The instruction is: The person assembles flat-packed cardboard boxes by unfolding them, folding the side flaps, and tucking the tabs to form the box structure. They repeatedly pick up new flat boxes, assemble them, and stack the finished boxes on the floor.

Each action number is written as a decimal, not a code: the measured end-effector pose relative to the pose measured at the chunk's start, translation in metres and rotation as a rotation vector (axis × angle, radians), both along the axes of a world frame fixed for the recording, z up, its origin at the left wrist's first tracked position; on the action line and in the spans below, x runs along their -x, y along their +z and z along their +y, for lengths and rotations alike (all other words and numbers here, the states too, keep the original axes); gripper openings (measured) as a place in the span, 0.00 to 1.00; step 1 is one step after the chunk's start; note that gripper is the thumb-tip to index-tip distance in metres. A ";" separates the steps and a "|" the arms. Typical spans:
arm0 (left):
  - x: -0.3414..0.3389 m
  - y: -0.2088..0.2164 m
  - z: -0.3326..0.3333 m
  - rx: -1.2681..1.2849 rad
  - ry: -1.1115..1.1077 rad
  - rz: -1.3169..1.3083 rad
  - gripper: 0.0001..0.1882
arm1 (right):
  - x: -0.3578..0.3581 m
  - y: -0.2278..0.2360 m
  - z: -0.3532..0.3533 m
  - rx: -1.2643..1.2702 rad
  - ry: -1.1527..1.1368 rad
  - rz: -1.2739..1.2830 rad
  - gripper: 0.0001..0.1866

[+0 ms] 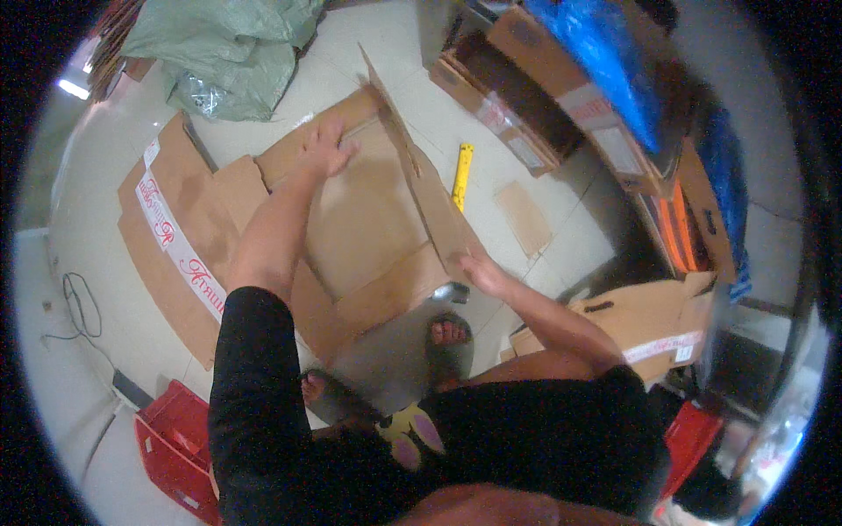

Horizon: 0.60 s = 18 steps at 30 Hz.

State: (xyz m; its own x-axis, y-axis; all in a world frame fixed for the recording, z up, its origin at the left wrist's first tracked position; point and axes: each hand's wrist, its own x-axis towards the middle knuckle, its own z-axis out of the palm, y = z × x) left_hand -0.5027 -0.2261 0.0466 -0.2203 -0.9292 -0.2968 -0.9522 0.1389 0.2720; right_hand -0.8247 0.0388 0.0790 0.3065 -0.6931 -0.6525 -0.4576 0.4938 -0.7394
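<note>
The open cardboard box [368, 210] lies on the pale tiled floor [421, 105] in front of the person, its inside facing up and its right panel [430, 197] raised. The left hand [329, 153] is open, fingers spread, at the box's far left part. The right hand [484, 272] is at the near end of the raised panel and appears to pinch its edge, though blur softens the fingers. To the left spreads a cardboard panel [162, 272] crossed by white tape with red lettering. A slim yellow tool [463, 175] lies right of the box, near a small flat cardboard piece [524, 217]. A green sack [246, 53] lies beyond; a red plastic bin [171, 438] stands lower left.
</note>
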 end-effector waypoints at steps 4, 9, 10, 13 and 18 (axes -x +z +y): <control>0.003 -0.055 0.013 -0.018 -0.030 -0.188 0.49 | -0.013 -0.004 0.000 0.377 0.211 0.205 0.35; -0.022 -0.073 -0.009 -0.184 -0.232 -0.068 0.45 | -0.045 -0.025 0.003 0.747 0.670 0.435 0.51; -0.028 -0.065 0.001 -0.180 -0.228 0.039 0.44 | -0.050 -0.028 0.002 0.751 0.800 0.507 0.54; -0.045 -0.029 0.082 0.265 0.232 0.351 0.44 | -0.056 -0.032 -0.002 0.784 0.851 0.511 0.60; -0.046 -0.011 0.253 0.083 0.743 -0.185 0.61 | -0.056 -0.038 -0.005 0.819 1.064 0.747 0.60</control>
